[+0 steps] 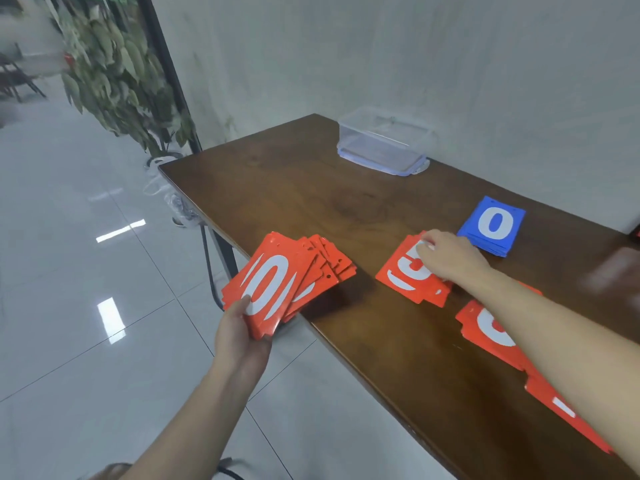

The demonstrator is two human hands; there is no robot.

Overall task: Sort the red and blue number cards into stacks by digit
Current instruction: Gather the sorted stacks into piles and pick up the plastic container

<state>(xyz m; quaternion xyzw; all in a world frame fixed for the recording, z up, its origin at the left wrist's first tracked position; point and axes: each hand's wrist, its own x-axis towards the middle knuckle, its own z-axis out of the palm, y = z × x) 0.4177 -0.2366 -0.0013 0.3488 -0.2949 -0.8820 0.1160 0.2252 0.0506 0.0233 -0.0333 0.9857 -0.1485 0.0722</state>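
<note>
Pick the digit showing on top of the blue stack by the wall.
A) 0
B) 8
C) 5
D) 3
A: the top card of the blue stack shows a white 0, lying flat on the table just beyond the right hand.

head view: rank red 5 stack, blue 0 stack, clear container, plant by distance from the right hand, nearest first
1. Red 5 stack: under the right hand, fingers touching it.
2. Blue 0 stack: just beyond the hand, toward the wall.
3. Clear container: table's far end, by the wall.
4. Plant: off the table, on the floor past its far left corner.
</note>
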